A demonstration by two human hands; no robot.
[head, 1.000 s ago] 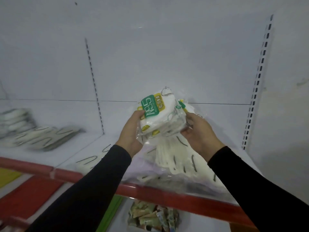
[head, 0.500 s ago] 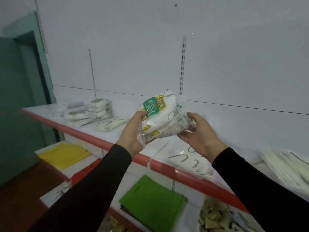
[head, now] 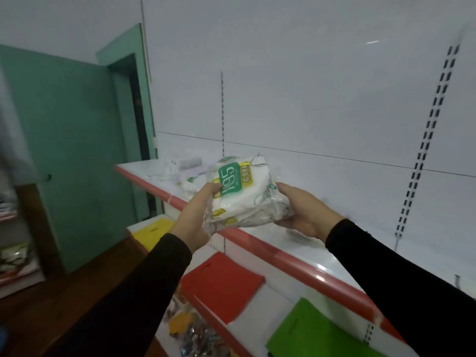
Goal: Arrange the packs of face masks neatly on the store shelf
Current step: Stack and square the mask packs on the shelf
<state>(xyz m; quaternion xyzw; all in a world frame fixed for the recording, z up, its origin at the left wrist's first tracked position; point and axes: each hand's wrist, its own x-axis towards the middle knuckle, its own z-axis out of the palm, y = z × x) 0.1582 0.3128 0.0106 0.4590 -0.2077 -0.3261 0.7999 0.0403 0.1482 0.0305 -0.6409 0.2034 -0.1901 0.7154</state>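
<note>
shoppers' aisle, white shelving: at far left a green door (head: 77, 155) stands by the wall, and beyond it the store shelf (head: 283, 256) with its red front edge runs toward the right. a few packs of face masks (head: 192, 181) already lie near its far left end, likely the row being built. the left hand (head: 197, 215) grips the near left edge of a stack of mask packs (head: 243, 194), thumb over the green n95 label, while the right hand (head: 302, 210) cups the stack's right side from below, fingers curled round the crinkled wrap. held between both hands above the shelf's edge, the slippery bundle seems squeezed square to keep it together before it is set down.
</note>
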